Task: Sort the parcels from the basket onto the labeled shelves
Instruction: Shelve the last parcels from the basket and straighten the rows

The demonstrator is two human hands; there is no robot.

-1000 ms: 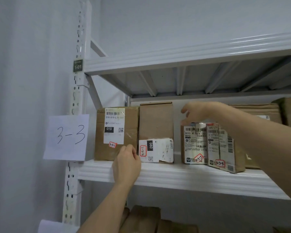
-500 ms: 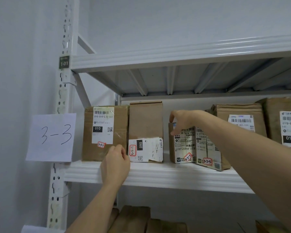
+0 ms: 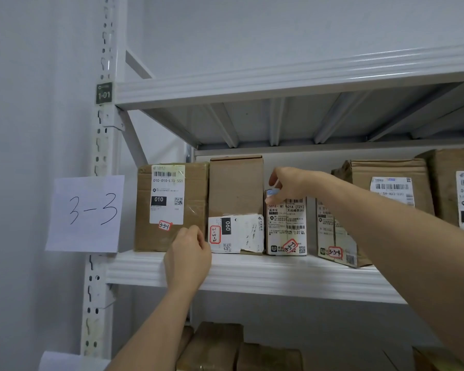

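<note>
Cardboard parcels on shelf, right hand grips 3-3-3 pkg top

White wall behind rack; dark "1-01" tag on upright.

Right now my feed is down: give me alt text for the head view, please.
The right hand grips the top of the parcel tagged 3-3-3 on the white shelf, while the left hand touches the lower corner of the parcel tagged 3-3-1. A paper sign reading 3-3 hangs on the upright.
</note>
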